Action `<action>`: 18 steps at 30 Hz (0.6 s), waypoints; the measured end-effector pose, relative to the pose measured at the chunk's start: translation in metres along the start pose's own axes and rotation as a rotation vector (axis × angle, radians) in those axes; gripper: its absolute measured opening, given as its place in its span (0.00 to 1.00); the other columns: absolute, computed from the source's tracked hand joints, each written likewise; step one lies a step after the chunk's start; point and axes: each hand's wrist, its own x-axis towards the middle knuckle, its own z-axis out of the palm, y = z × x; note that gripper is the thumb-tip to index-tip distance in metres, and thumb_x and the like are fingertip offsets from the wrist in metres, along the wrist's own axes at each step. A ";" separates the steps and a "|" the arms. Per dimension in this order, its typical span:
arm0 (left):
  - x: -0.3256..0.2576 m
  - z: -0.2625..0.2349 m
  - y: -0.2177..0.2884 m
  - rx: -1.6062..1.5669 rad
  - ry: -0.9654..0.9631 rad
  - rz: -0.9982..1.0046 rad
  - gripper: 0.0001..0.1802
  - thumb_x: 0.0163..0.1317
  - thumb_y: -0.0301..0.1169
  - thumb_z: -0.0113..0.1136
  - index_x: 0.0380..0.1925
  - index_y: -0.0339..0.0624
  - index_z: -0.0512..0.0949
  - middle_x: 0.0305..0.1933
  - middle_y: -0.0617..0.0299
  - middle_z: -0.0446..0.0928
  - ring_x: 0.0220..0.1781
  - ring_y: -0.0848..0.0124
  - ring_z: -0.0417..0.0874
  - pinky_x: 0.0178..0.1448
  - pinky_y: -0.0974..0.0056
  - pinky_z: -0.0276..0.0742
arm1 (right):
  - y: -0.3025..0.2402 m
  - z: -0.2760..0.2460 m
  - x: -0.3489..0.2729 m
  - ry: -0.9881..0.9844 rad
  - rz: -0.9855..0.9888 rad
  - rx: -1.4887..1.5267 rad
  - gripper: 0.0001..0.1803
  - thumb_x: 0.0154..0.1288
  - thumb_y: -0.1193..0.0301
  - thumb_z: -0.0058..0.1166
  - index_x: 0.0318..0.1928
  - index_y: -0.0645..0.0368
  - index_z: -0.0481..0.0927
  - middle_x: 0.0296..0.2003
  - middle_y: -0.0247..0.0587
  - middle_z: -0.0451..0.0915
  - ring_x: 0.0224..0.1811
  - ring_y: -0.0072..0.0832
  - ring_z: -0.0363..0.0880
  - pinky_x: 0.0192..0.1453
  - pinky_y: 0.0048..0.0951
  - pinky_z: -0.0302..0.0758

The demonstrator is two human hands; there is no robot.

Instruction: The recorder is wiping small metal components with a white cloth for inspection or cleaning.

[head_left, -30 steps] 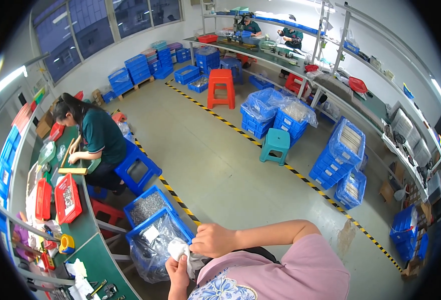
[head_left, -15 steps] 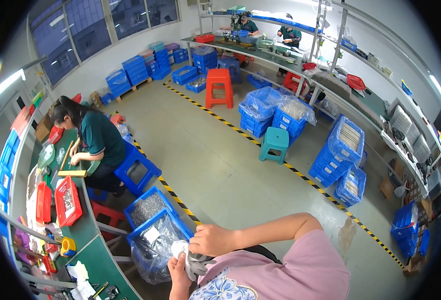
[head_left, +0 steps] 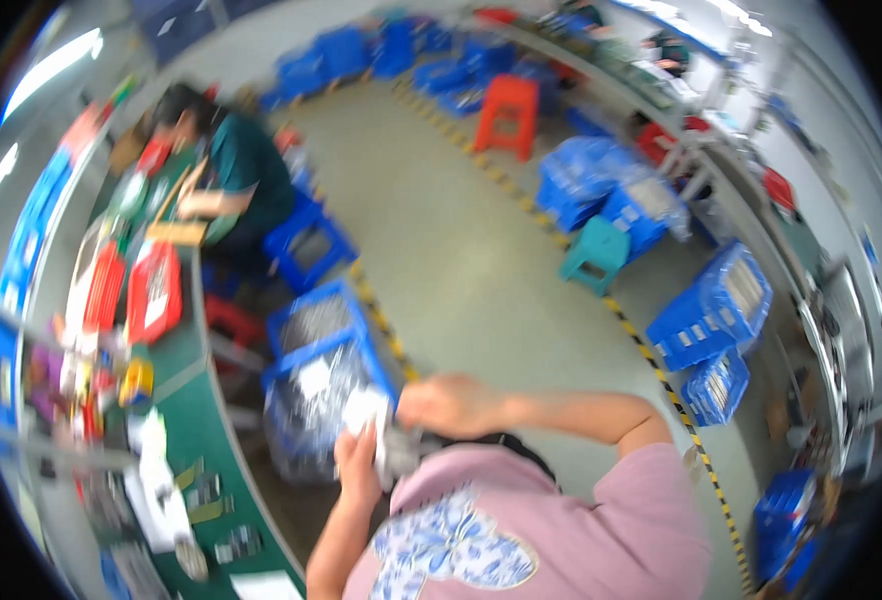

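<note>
The picture is blurred by motion. Both hands meet in front of the pink shirt (head_left: 551,530), low in the view. The left hand (head_left: 359,462) rises from the lower edge and grips a small white bag (head_left: 365,408) from below, its fingers closed on the bag's lower part. The right hand (head_left: 448,405) comes in from the right with the elbow bent and is curled at the bag's right edge; the blur hides whether it pinches the bag or only touches it. A grey piece (head_left: 397,450) shows just under the two hands, too smeared to tell what it is. The bag sits right above a blue crate (head_left: 326,380) lined with clear plastic and filled with small grey parts, which stands on the floor beside a green bench (head_left: 186,400). Red trays (head_left: 153,290) and small parts lie along the bench. Farther off, a seated person in a dark green top (head_left: 246,165) works at the same bench. Blue crates, an orange stool (head_left: 509,112) and a teal stool (head_left: 595,252) stand beyond the striped floor tape (head_left: 651,355).
</note>
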 end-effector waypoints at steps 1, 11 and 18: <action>0.002 0.003 0.005 -0.019 -0.065 -0.022 0.10 0.55 0.31 0.46 0.30 0.37 0.73 0.26 0.67 0.72 0.27 0.81 0.69 0.30 0.75 0.63 | -0.005 -0.004 -0.004 0.089 -0.040 -0.106 0.12 0.57 0.63 0.39 0.29 0.57 0.73 0.25 0.44 0.74 0.29 0.40 0.72 0.35 0.31 0.67; -0.012 0.009 0.018 -0.233 -0.099 -0.055 0.16 0.60 0.37 0.38 0.37 0.34 0.67 0.26 0.60 0.72 0.24 0.77 0.72 0.28 0.73 0.68 | -0.021 -0.012 -0.004 0.169 -0.199 -0.292 0.09 0.54 0.67 0.45 0.21 0.56 0.70 0.13 0.37 0.71 0.16 0.35 0.68 0.24 0.32 0.63; -0.012 0.006 0.011 -0.208 -0.148 0.000 0.16 0.59 0.37 0.40 0.37 0.35 0.69 0.25 0.62 0.72 0.23 0.79 0.72 0.26 0.75 0.67 | -0.022 -0.014 -0.005 0.152 -0.235 -0.391 0.06 0.51 0.70 0.49 0.22 0.56 0.71 0.14 0.33 0.70 0.17 0.31 0.69 0.27 0.29 0.63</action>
